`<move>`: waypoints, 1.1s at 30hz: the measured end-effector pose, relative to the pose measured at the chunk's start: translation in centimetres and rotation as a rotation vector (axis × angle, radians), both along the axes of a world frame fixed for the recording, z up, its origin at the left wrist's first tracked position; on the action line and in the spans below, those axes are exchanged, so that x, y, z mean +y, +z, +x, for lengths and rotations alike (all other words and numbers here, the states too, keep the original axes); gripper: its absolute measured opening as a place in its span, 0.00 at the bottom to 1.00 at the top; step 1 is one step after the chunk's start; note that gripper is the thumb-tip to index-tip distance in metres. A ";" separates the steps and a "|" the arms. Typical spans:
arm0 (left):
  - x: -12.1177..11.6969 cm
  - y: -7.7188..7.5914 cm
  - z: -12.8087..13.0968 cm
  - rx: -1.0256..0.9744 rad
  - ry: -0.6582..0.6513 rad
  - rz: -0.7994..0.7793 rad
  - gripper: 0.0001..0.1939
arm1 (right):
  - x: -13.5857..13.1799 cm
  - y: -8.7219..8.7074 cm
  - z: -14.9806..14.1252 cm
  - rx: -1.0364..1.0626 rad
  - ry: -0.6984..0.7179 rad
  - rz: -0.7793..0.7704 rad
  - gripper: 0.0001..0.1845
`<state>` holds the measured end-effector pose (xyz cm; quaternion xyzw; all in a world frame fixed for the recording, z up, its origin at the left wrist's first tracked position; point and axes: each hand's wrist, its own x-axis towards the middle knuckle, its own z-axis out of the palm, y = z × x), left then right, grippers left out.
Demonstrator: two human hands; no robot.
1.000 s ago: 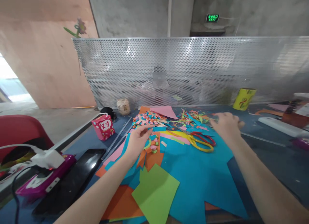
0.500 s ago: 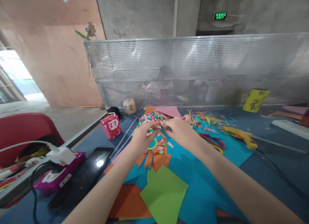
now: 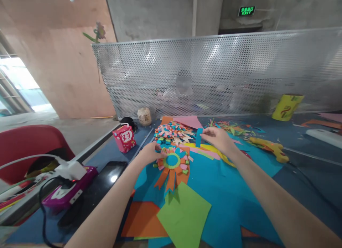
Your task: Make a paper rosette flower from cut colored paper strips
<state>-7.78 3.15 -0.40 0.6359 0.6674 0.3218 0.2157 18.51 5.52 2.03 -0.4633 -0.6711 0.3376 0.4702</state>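
My right hand (image 3: 217, 137) pinches a short blue paper strip (image 3: 198, 137), held upright above the blue sheet. My left hand (image 3: 149, 153) is at the left edge of a paper rosette (image 3: 171, 162), fingers bent and closed on its edge; the fingertips are partly hidden. This rosette has a green toothed ring, small looped strips of pink, green and orange around it, and notched orange tails hanging toward me. Behind it lies a fuller, many-coloured paper rosette (image 3: 173, 131) with pale pointed tails. Yellow-handled scissors (image 3: 226, 158) lie partly under my right hand.
Blue sheets (image 3: 221, 194), a green square (image 3: 184, 214) and orange paper (image 3: 143, 219) cover the front. At right are a yellow glue gun (image 3: 271, 148) and yellow roll (image 3: 287, 107). A phone (image 3: 93, 194), power strip (image 3: 72, 198) and pink drink carton (image 3: 124, 138) stand left. A perforated metal screen (image 3: 213, 73) closes the back.
My hands have moved apart. The right has gone to the right and now shows the blue strip; the left has dropped beside the front rosette, uncovering both rosettes.
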 end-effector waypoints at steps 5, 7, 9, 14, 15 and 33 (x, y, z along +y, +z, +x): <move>0.0 -0.1 0.3 -0.184 -0.054 -0.056 0.19 | 0.2 -0.3 -0.1 0.092 0.032 -0.065 0.07; 0.0 0.1 0.4 -0.265 -0.059 -0.052 0.21 | 0.4 -0.5 -0.1 0.148 0.038 -0.091 0.08; -0.1 0.5 0.5 -0.343 -0.066 -0.028 0.20 | 0.5 -0.6 0.0 0.221 0.043 -0.122 0.09; -0.3 1.6 0.7 -0.478 -0.056 0.072 0.16 | 0.4 -0.7 -0.2 0.449 0.133 -0.257 0.13; -0.3 1.8 0.7 -0.495 -0.052 0.100 0.16 | 0.2 -0.7 -0.3 0.488 0.171 -0.290 0.14; -1.3 3.7 2.3 -1.090 0.040 0.181 0.15 | -1.2 -2.4 -3.1 0.761 0.622 -0.545 0.10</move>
